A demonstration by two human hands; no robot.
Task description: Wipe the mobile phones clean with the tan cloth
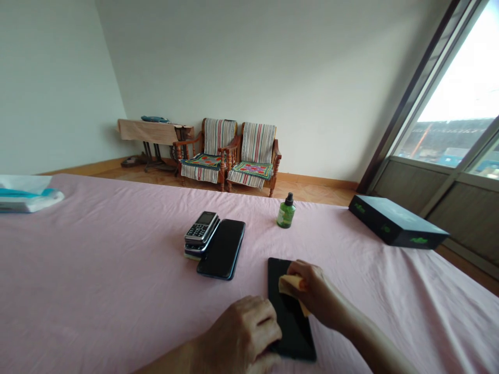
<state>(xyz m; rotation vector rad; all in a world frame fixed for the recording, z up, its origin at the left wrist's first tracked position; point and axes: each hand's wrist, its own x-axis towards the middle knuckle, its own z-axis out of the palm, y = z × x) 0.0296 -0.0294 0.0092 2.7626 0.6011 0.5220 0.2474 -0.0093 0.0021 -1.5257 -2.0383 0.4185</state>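
Note:
A black tablet [292, 332] lies flat on the pink cloth in front of me. My left hand [245, 332] has its curled fingers gripping the tablet's left edge near the lower end. My right hand [312, 285] is closed round a folded yellow cloth [290, 284] and presses it on the upper right part of the screen. Left of the tablet lies a large black smartphone [223, 249], beside a stack of phones topped by a keypad phone [201, 228]. A green spray bottle [286, 213] with a black cap stands upright beyond the tablet.
The pink tablecloth [97, 270] covers the surface and is wrinkled at right. A black box [393, 221] with green marks sits at the far right, a tissue pack [31, 197] at the far left. Two wooden chairs [251, 150] and a cloth-covered side table [148, 131] stand by the wall.

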